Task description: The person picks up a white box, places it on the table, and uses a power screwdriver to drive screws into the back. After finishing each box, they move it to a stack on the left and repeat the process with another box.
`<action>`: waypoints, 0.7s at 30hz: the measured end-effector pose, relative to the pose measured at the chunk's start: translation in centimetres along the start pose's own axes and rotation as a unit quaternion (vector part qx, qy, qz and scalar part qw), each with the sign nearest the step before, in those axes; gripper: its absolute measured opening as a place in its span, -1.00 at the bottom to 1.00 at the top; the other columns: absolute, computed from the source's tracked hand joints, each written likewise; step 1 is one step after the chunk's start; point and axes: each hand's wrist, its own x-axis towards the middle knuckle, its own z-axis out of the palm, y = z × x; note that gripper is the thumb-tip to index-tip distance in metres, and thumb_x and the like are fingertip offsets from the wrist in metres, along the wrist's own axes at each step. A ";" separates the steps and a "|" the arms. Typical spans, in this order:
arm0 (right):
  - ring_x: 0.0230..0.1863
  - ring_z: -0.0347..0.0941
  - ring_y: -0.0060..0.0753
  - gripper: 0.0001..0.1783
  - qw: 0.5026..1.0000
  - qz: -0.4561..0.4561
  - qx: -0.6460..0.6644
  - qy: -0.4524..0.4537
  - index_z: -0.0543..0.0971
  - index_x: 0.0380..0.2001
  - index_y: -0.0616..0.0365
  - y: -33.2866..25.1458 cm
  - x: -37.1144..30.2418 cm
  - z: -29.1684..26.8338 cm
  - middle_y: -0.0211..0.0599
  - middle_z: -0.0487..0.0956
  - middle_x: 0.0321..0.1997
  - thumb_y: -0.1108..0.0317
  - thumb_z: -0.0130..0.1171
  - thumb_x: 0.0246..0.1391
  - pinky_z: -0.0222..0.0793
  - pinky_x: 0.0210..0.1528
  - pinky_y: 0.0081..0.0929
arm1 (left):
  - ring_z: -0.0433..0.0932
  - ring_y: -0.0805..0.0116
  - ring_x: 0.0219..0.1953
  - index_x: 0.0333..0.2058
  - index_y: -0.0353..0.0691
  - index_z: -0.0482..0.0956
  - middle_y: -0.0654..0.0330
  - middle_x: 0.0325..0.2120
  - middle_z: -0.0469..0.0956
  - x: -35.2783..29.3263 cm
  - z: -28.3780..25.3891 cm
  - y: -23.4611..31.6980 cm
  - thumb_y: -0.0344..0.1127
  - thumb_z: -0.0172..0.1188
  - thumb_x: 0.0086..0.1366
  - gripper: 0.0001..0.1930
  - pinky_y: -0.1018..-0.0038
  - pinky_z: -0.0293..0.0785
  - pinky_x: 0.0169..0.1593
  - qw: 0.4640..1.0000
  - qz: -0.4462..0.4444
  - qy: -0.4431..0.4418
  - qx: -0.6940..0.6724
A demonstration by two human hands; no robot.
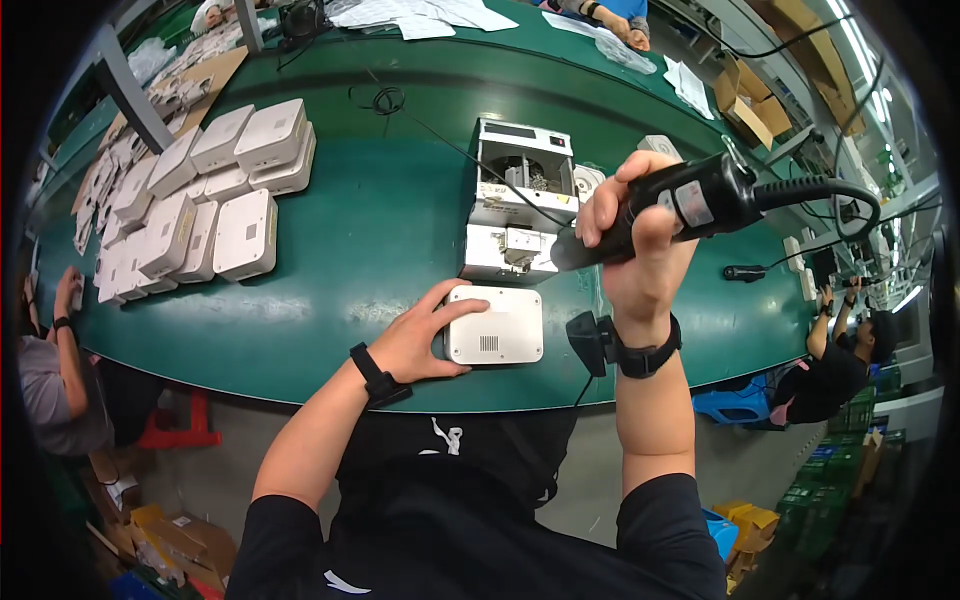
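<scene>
My left hand (pixel 418 335) grips the left side of a white plastic housing (pixel 515 325), thumb and fingers on its edges. The housing lies flat near the table's front edge, with a small vented grille and corner holes on its upper face. A black electric screwdriver (pixel 690 200) is held in my right hand (pixel 640 265), my fingers wrapped around its body. Its nose points left and down, close to the front of a screw feeder (pixel 525 208) that stands just beyond the housing. Whether the tip touches the feeder I cannot tell.
Several white housings (pixel 248 232) are stacked at the left on the green table (pixel 370 250). The screwdriver's cable (pixel 855 195) runs off to the right. A thin black cable (pixel 430 128) crosses toward the feeder. Other people work at left, right and across.
</scene>
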 end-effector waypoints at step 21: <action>-0.71 0.29 -0.45 -0.82 0.991 0.095 -0.088 0.031 0.39 -0.32 0.23 3.3 -1.7 0.8 -0.30 0.38 -0.67 0.34 0.10 0.19 0.29 -0.62 -0.45 | 0.33 -0.02 0.24 0.20 0.11 0.41 0.10 0.25 0.19 -0.2 0.3 -0.3 -0.31 0.48 -0.12 -0.19 0.21 0.37 0.25 1.000 0.008 0.014 -0.009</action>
